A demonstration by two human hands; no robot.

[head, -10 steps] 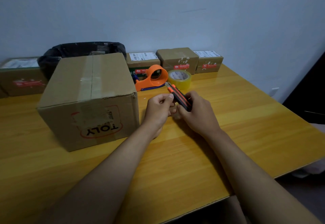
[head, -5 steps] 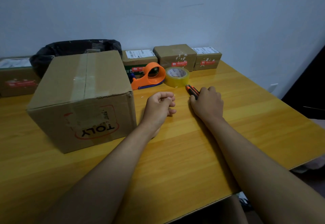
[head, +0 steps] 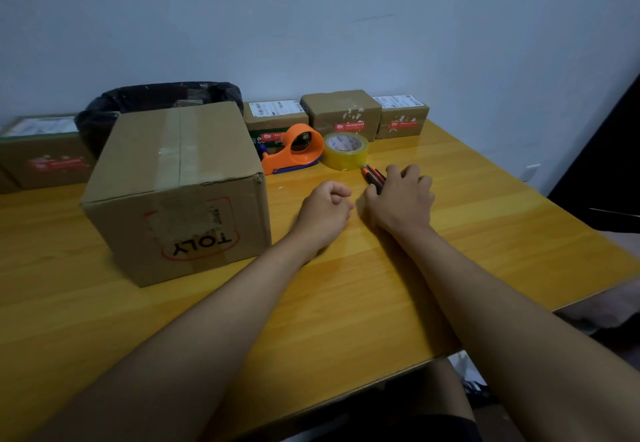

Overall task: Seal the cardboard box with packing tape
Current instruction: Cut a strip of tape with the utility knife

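I see the cardboard box (head: 176, 192) standing on the table (head: 346, 303), flaps down with a strip of tape along its top seam. A second ago both hands worked the utility knife (head: 374, 175) in the air to the right of the box; now the knife lies on the table, and my right hand (head: 401, 199) rests over its near end, fingers draped on it. I cannot tell whether that grip is closed on the knife or already loosening. My left hand (head: 325, 209), between the box and the knife, has let go; its fingers are curled loosely and its grip holds nothing. I judge the cutting step finished. Behind the knife, right of the box, sit 1 tape roll (head: 344, 149) and 1 orange dispenser (head: 294, 148), neither touched.
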